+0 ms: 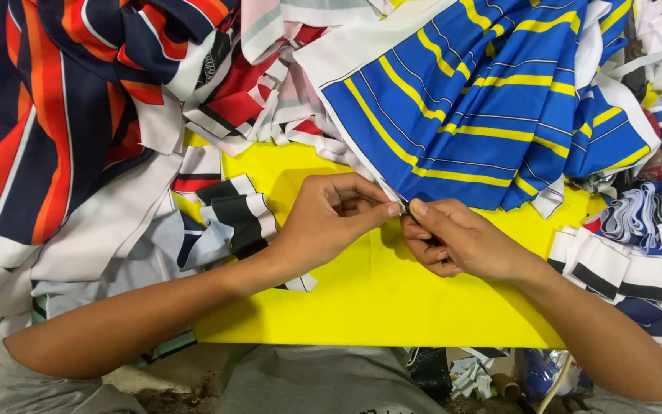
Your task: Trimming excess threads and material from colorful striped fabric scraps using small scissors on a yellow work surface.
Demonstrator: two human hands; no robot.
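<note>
A blue fabric piece with yellow and thin white stripes lies across the upper right of a yellow table. My left hand pinches its lower white-edged corner between thumb and fingers. Touching the same corner, my right hand is closed around a small dark tool, mostly hidden in the fist; its tip meets the fabric edge between both thumbs.
A large navy, orange and white striped fabric covers the left side. Red, pink and white scraps pile at the top middle. Black-and-white strips lie by my left wrist; folded mixed strips crowd the right edge.
</note>
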